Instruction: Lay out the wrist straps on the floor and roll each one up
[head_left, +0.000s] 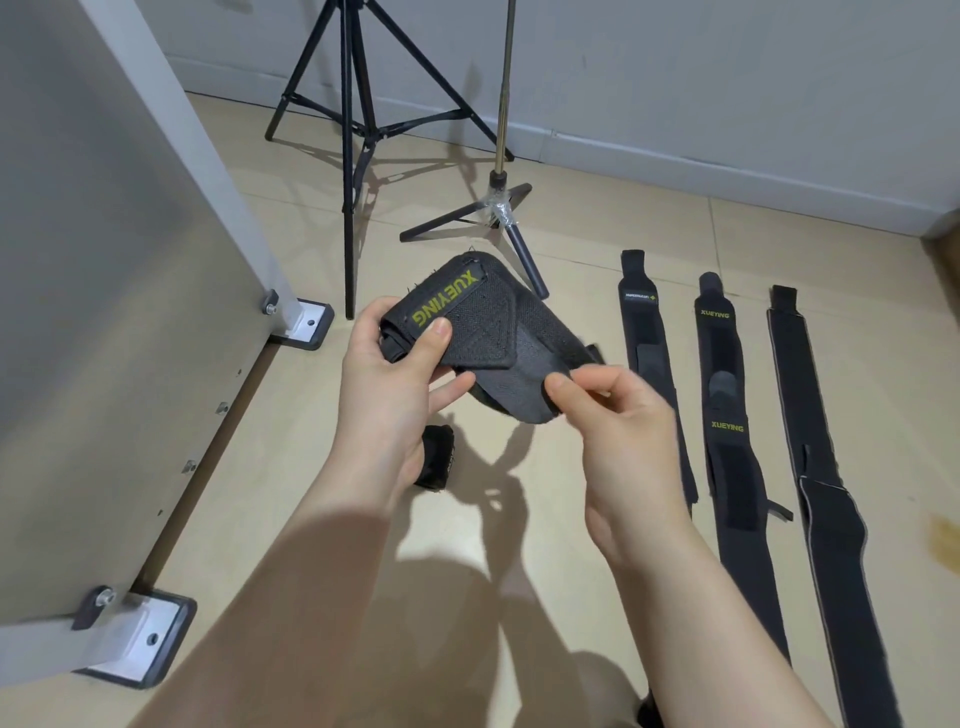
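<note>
Three flat straps: three wrist straps lie stretched out side by side on the floor (597, 545) to my right, the nearest strap (652, 364), the middle strap (727, 415) and the far strap (810, 441). I judge they are laid lengthwise and kept apart so each can be taken up in turn.

Strap in hand: a fourth, the held strap (483, 343), is up off the floor between both my hands, partly wound on itself.

Left hand: my left hand (400, 379) grips the wound end, thumb pressed on the label face and fingers curled beneath. I take this as keeping the coil from springing open.

Right hand: my right hand (613, 415) pinches the loose tail between thumb and fingertips, probably to draw it snug around the coil.

Finished roll: one rolled strap (435, 457) sits on the floor just below my left hand, partly hidden by it, set apart from the flat ones.

Writing, held strap: "XUEYING" in yellow-green, read upside down from here.

Writing, middle strap: "XUEYING" twice, near the top and at mid-length.

Writing, nearest strap: a small label, too small to read.

Writing, far strap: none that I can see.

Surroundings: a black tripod (353, 156) and a smaller stand (501, 208) rise beyond the straps; a grey panel (104, 260) on bolted feet stands to my left.
</note>
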